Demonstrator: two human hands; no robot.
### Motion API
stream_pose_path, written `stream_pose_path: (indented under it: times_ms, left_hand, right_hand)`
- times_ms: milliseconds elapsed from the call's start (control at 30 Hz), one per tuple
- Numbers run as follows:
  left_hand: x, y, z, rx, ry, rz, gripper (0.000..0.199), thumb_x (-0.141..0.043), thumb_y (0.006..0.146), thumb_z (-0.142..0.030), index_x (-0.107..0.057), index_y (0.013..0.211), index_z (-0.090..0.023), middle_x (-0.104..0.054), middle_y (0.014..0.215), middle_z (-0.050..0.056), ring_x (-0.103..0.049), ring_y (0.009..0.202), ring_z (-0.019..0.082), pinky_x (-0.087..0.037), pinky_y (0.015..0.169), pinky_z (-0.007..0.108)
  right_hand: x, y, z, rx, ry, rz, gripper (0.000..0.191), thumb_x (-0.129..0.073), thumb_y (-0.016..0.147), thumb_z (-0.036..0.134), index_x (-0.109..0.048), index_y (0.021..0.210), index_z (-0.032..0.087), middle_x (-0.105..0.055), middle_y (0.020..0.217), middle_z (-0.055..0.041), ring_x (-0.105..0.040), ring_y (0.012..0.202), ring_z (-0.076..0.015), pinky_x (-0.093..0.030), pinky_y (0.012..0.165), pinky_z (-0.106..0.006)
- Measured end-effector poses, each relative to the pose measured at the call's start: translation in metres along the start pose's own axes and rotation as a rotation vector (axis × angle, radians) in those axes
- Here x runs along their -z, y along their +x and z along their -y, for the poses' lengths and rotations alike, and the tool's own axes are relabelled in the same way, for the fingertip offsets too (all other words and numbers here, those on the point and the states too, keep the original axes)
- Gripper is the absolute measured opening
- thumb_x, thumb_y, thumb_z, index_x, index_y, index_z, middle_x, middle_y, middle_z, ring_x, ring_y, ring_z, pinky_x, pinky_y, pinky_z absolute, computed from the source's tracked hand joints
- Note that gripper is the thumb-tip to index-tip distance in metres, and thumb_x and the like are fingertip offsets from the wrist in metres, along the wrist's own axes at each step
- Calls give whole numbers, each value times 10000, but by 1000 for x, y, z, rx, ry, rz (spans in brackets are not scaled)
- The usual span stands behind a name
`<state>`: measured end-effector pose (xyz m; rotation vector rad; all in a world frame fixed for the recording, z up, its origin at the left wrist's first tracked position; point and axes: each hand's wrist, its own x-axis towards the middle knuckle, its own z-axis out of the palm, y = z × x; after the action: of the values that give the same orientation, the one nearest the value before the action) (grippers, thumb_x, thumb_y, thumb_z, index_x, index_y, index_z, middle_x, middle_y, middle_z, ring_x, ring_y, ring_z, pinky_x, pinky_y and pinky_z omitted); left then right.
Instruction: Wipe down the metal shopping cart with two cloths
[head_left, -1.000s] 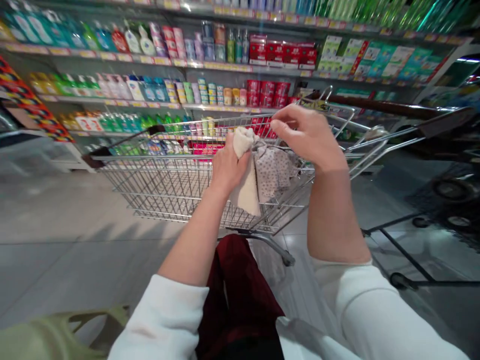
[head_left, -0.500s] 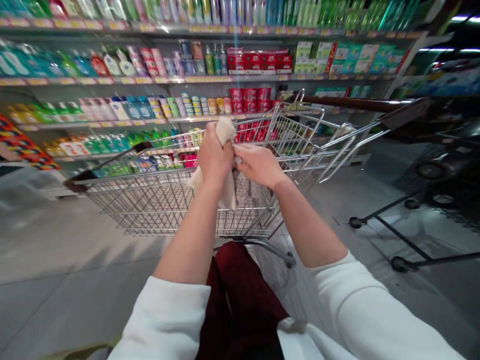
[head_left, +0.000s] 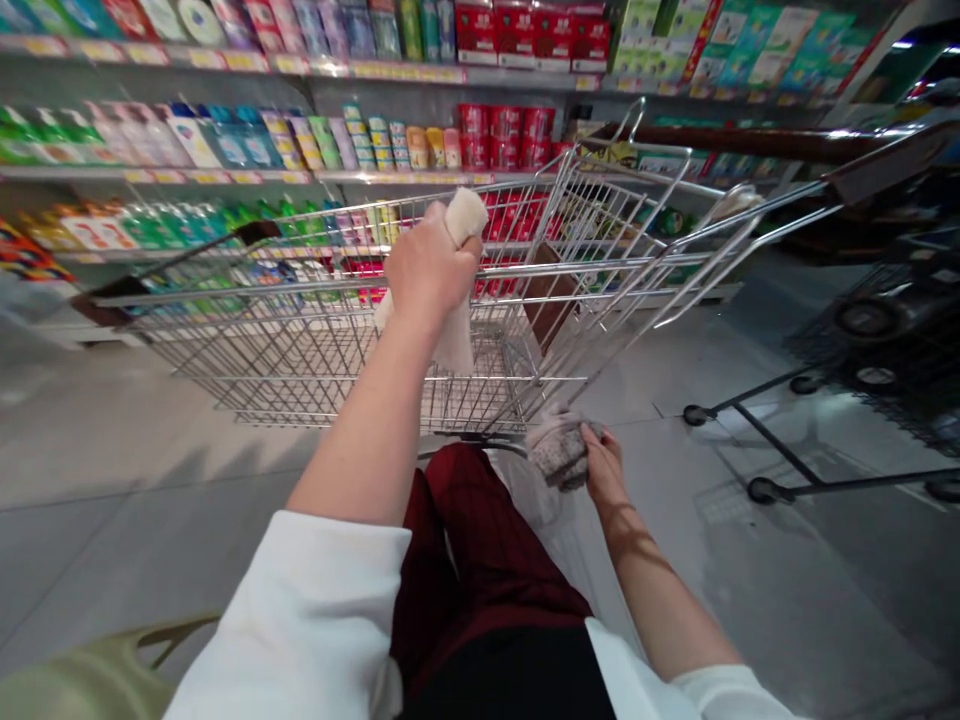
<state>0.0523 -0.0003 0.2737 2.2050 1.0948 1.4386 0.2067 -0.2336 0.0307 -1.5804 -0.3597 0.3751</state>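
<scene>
My left hand is closed round a cream cloth above the near side of a wire shopping cart. One end of the cloth sticks up past my thumb, and the rest hangs below the fist. Lower and to the right, outside the basket, my right hand grips a crumpled grey patterned cloth. The cart stands crosswise before me, its brown handle at the right. Whether the left fist also touches the cart's top rail is hard to tell.
Beyond the cart, shelves hold rows of bottles, tins and boxes. A dark wheeled cart stands on the right. At the lower left is part of a pale green chair. Grey tiles cover the floor.
My right hand has left my left hand and moved down and right with the grey patterned cloth. My left hand keeps the cream cloth. The view has tilted lower.
</scene>
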Motion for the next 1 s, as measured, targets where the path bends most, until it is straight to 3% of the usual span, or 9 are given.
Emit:
stream_pose_path:
  times_ms: [133, 233, 367, 467, 567, 700, 800, 900, 1000]
  left_hand:
    - [3, -8, -7, 35, 6, -17, 282, -599, 782, -411, -606, 1020, -262, -701, 996, 105, -574, 1173, 321, -432, 998, 419]
    - [7, -12, -11, 42, 27, 7, 320, -562, 801, -458, -601, 1067, -286, -699, 1029, 101, -566, 1190, 318, -434, 975, 399]
    - [9, -14, -16, 37, 94, 1, 337, -542, 829, -471, -587, 1111, -292, -689, 1011, 92, -589, 1135, 303, -421, 944, 401]
    - [8, -15, -18, 24, 198, -14, 336, -525, 848, -465, -567, 1125, -280, -685, 975, 86, -623, 1015, 305, -419, 904, 441]
    - [7, -16, -19, -18, 269, -23, 326, -504, 848, -469, -560, 1114, -291, -694, 970, 96, -638, 942, 351, -437, 818, 475]
    - [6, -17, -20, -39, 278, -37, 311, -500, 835, -464, -560, 1102, -317, -704, 957, 92, -642, 925, 382, -447, 768, 483]
    - [5, -17, -20, -23, 250, -40, 316, -523, 824, -452, -564, 1107, -318, -701, 948, 89, -636, 932, 364, -457, 807, 477]
    - [6, -17, -20, 11, 168, -27, 328, -565, 810, -444, -561, 1119, -333, -696, 932, 81, -622, 1000, 329, -460, 864, 431]
    - [6, -17, -20, 49, 121, 6, 362, -584, 801, -450, -556, 1142, -331, -690, 931, 90, -603, 1081, 322, -454, 887, 401]
  right_hand:
    - [16, 38, 47, 129, 256, -232, 455, -598, 715, 594, -531, 989, 237, -634, 916, -13, -616, 808, -164, -539, 725, -308]
    - [6, 57, 95, 410, 541, -194, 457, -614, 788, 532, -497, 1140, 265, -614, 1075, 3, -622, 962, -134, -535, 869, -322]
    - [-22, 72, 114, 575, 379, -252, 454, -680, 771, 471, -511, 1106, 214, -596, 1031, -7, -591, 949, -120, -485, 974, -336]
    - [-35, 76, 89, 607, 215, -359, 428, -689, 755, 487, -517, 1007, 187, -580, 939, 0, -571, 864, -115, -486, 936, -316]
    - [-42, 68, 44, 538, 139, -346, 482, -678, 745, 517, -510, 1037, 172, -575, 909, 2, -555, 804, -108, -489, 855, -281]
    - [-48, 44, -31, 227, -240, -150, 558, -595, 779, 586, -491, 1154, 186, -602, 950, -7, -548, 827, -120, -467, 818, -264]
    - [-53, 28, -79, 94, -342, -14, 471, -679, 719, 526, -548, 1031, 200, -610, 833, 7, -532, 751, -129, -456, 739, -265]
    - [-55, 23, -104, 11, -394, 81, 418, -734, 683, 443, -571, 978, 196, -602, 757, 23, -516, 663, -114, -453, 690, -270]
    - [-52, 29, -104, -17, -420, 100, 463, -723, 688, 436, -581, 1059, 198, -654, 857, -9, -571, 731, -138, -477, 739, -292]
